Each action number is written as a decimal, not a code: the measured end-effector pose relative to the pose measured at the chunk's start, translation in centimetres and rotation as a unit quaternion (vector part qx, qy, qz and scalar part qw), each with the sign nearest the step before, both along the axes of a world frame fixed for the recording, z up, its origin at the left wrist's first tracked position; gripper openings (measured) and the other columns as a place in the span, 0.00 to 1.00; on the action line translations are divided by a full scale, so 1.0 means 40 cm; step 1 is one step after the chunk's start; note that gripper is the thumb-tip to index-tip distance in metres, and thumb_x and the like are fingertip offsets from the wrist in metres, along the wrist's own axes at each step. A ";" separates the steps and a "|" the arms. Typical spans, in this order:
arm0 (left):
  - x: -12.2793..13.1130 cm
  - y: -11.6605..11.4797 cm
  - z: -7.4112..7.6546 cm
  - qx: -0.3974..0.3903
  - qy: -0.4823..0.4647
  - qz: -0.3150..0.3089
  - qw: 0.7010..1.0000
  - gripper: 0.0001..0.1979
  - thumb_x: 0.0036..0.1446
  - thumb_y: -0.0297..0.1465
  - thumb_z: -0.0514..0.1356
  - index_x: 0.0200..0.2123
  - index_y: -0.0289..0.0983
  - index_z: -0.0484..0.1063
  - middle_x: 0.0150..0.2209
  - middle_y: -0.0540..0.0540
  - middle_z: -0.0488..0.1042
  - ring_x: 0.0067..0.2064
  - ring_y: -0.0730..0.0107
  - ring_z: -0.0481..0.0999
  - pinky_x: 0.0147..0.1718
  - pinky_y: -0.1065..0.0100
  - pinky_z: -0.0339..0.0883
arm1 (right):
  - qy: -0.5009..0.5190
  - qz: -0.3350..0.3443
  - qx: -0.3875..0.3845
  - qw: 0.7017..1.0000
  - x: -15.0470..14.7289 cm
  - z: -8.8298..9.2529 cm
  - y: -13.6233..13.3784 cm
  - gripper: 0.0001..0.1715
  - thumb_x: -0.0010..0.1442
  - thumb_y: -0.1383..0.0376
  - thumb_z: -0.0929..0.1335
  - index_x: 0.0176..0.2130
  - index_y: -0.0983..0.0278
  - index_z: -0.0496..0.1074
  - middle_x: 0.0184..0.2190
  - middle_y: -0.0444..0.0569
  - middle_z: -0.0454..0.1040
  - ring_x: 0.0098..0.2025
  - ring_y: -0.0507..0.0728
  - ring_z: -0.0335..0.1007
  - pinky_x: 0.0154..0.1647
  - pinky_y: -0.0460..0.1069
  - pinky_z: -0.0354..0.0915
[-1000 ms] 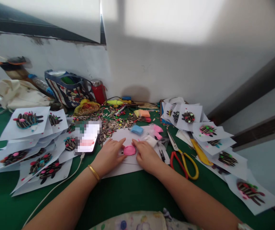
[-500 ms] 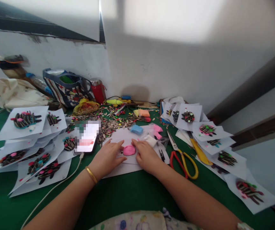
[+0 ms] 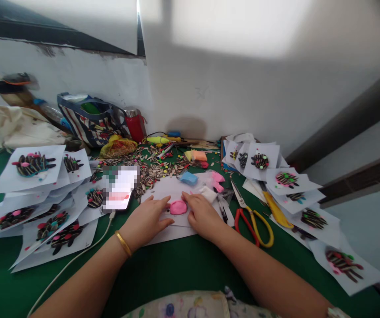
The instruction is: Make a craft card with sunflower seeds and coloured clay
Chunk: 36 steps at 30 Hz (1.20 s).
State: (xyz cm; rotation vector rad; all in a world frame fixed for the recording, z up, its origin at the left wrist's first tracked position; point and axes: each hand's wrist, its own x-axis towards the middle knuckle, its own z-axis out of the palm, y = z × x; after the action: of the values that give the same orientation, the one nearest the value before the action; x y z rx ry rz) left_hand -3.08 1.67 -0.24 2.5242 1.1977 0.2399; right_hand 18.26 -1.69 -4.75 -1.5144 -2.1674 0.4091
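Observation:
A flattened oval of pink clay [image 3: 178, 207] lies on white paper [image 3: 166, 236] in front of me. My left hand [image 3: 150, 218] is at its left side, thumb and fingers spread, the fingertips close to the clay's edge. On the other side, my right hand [image 3: 203, 216] has its index finger stretched along the clay's upper right edge and its thumb bent below. Whether that fingertip presses the clay or only rests beside it, I cannot tell. Small dark marks sit at the clay's left end. Behind lie a blue clay block [image 3: 189, 178] and pink clay pieces [image 3: 217, 180] in clear wrapping.
Scissors [image 3: 251, 216] with red and yellow handles and a yellow-handled cutter [image 3: 277, 212] lie at right. Papers with seed-and-clay figures are stacked on both sides. A phone [image 3: 121, 190] with a cable lies left. Loose sunflower seeds [image 3: 156, 165] and a red flask [image 3: 134, 126] are behind.
My left hand and wrist have shifted very slightly to the left. My right hand and the pink clay look the same.

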 end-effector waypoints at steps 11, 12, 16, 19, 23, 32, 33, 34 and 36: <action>-0.007 -0.004 0.004 0.019 0.004 -0.010 1.000 0.29 0.55 0.35 0.63 0.59 0.39 0.63 0.47 0.42 0.79 0.50 0.55 0.76 0.59 0.52 0.60 | -0.006 0.001 -0.003 1.000 0.000 0.004 -0.002 0.37 0.54 0.73 0.61 0.64 0.70 0.58 0.56 0.55 0.70 0.59 0.60 0.58 0.63 0.57 0.55; -0.008 -0.005 0.006 0.017 0.006 -0.011 1.000 0.28 0.55 0.35 0.63 0.59 0.39 0.63 0.47 0.43 0.79 0.50 0.55 0.76 0.59 0.52 0.59 | -0.006 0.001 -0.003 1.000 0.000 0.004 -0.002 0.37 0.54 0.73 0.61 0.64 0.70 0.58 0.56 0.55 0.69 0.59 0.60 0.58 0.63 0.57 0.55; -0.007 -0.006 0.007 0.021 -0.002 0.001 1.000 0.29 0.58 0.38 0.60 0.60 0.38 0.61 0.48 0.42 0.78 0.50 0.55 0.75 0.55 0.53 0.64 | -0.006 0.003 -0.002 1.000 -0.001 0.003 -0.001 0.37 0.54 0.74 0.61 0.63 0.71 0.58 0.56 0.56 0.69 0.59 0.59 0.58 0.64 0.56 0.54; -0.004 -0.006 -0.002 0.041 -0.034 -0.004 0.999 0.28 0.60 0.37 0.57 0.63 0.38 0.58 0.52 0.41 0.74 0.53 0.57 0.73 0.53 0.56 0.65 | -0.005 0.002 -0.001 1.000 -0.001 0.002 -0.001 0.37 0.54 0.74 0.61 0.63 0.71 0.58 0.56 0.56 0.70 0.59 0.59 0.59 0.64 0.56 0.54; 0.001 -0.002 -0.020 0.049 -0.052 -0.046 0.996 0.28 0.60 0.34 0.57 0.63 0.39 0.58 0.56 0.40 0.70 0.57 0.58 0.69 0.57 0.56 0.61 | -0.006 0.003 0.004 1.000 0.000 -0.002 -0.001 0.38 0.53 0.74 0.61 0.63 0.69 0.58 0.56 0.56 0.70 0.59 0.59 0.59 0.63 0.57 0.55; 0.001 -0.001 -0.012 0.027 -0.039 -0.020 0.999 0.27 0.61 0.35 0.55 0.62 0.37 0.58 0.51 0.41 0.74 0.52 0.58 0.73 0.54 0.58 0.65 | -0.004 -0.002 0.001 1.000 -0.001 0.001 -0.001 0.37 0.55 0.74 0.61 0.63 0.70 0.58 0.55 0.56 0.70 0.59 0.59 0.58 0.63 0.56 0.55; 0.002 -0.002 -0.012 0.026 -0.038 -0.017 0.999 0.27 0.61 0.35 0.55 0.63 0.37 0.57 0.52 0.41 0.74 0.53 0.59 0.72 0.54 0.58 0.65 | -0.004 -0.001 0.001 1.000 -0.001 0.002 -0.001 0.37 0.55 0.74 0.61 0.63 0.71 0.58 0.55 0.56 0.70 0.59 0.59 0.58 0.63 0.56 0.55; 0.002 -0.002 -0.013 0.026 -0.037 -0.018 0.999 0.28 0.61 0.35 0.55 0.63 0.37 0.57 0.53 0.40 0.73 0.53 0.59 0.72 0.54 0.58 0.64 | -0.005 0.000 0.001 1.000 -0.002 0.003 -0.001 0.37 0.54 0.74 0.61 0.63 0.71 0.58 0.55 0.56 0.70 0.59 0.59 0.58 0.63 0.56 0.55; 0.004 -0.002 -0.014 0.030 -0.034 -0.025 0.999 0.28 0.60 0.34 0.55 0.63 0.37 0.57 0.53 0.40 0.73 0.54 0.59 0.71 0.55 0.59 0.63 | -0.007 0.002 0.000 1.000 -0.002 0.004 0.000 0.37 0.54 0.74 0.61 0.63 0.71 0.58 0.55 0.56 0.70 0.59 0.59 0.58 0.64 0.56 0.54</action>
State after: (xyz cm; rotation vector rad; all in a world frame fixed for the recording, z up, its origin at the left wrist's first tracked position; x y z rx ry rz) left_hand -2.92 1.60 -0.78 2.5716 1.1146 0.3522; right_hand 18.17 -1.70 -4.59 -1.5172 -2.1815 0.4003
